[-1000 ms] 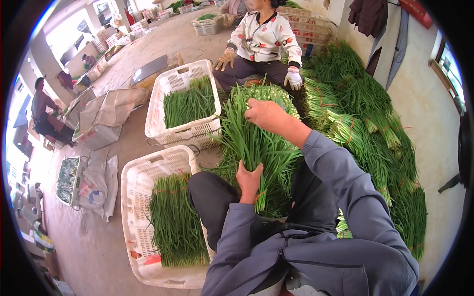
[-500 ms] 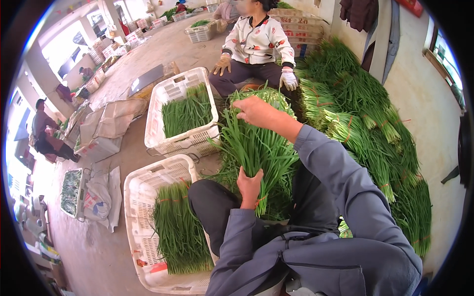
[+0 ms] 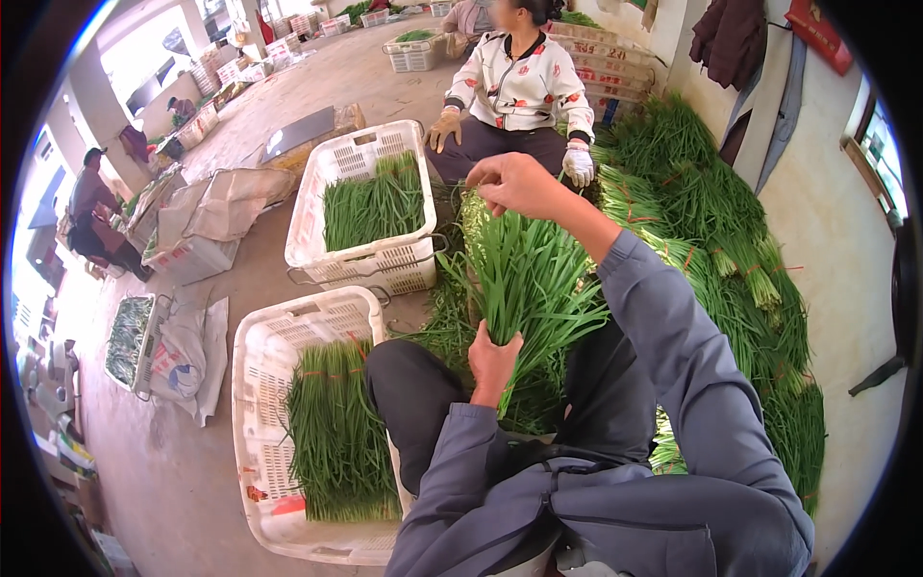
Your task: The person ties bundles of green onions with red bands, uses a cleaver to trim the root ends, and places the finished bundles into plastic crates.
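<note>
My left hand (image 3: 492,363) is wrapped round the lower part of a bunch of garlic chives (image 3: 534,274), held upright above my lap with its green leaves fanning out at the top. My right hand (image 3: 524,188) is just above the leaf tips, its fingers bent and drawn together. Whether it pinches a leaf I cannot make out. More loose chives (image 3: 447,313) lie beneath and around the bunch, between my knees. Beside my left knee, bundled chives (image 3: 336,433) lie in a white plastic crate (image 3: 258,462).
Farther ahead, a second white crate (image 3: 306,231) holds more chives. Tied bundles (image 3: 711,250) are heaped along the wall at the right. A co-worker (image 3: 519,87) in gloves sits opposite, hands on the knees. A covered crate (image 3: 197,258) and another person (image 3: 96,216) are at the left.
My right hand has lifted slightly and shifted right over the leaf tips. The bunch in my left hand has spread wider. The whole view has shifted a little.
</note>
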The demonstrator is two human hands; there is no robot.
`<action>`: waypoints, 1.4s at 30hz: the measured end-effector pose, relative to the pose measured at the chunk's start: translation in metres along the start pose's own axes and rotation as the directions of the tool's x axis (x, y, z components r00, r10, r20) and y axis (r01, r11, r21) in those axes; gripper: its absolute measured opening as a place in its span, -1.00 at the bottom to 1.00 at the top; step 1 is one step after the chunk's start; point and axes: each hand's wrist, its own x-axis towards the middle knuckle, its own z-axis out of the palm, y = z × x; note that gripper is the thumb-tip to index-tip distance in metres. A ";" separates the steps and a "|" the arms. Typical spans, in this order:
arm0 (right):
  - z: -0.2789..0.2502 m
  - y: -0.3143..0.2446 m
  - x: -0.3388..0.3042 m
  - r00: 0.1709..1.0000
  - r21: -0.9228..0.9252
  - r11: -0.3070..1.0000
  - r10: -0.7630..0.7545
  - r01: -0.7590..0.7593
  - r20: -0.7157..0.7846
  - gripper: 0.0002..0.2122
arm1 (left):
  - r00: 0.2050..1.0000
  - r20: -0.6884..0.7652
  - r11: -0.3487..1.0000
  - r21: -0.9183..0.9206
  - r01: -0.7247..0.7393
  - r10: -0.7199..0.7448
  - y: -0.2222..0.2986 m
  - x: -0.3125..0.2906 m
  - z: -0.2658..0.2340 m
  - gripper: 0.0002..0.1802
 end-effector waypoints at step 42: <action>0.102 0.116 -0.140 0.858 0.558 0.752 0.498 -0.353 -0.128 -0.58 | 0.941 0.062 0.517 -0.823 0.237 -0.333 -0.032 0.032 -0.022 -0.66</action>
